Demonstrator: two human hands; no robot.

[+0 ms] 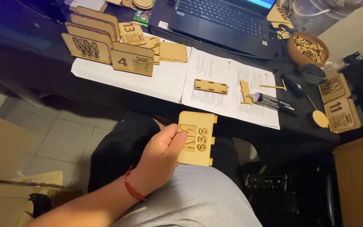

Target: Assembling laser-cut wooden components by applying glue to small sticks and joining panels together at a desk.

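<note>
left hand pinches the wooden panel at its left edge, thumb on top; flat, tan, notched, engraved characters; right hand unseen

Black desk w/ laptop, paper sheets, wooden plaques, bowl.

This looks like a home desk used as a small craft workplace: a black laptop, printed paper sheets, laser-cut wooden plates, tiled floor.
</note>
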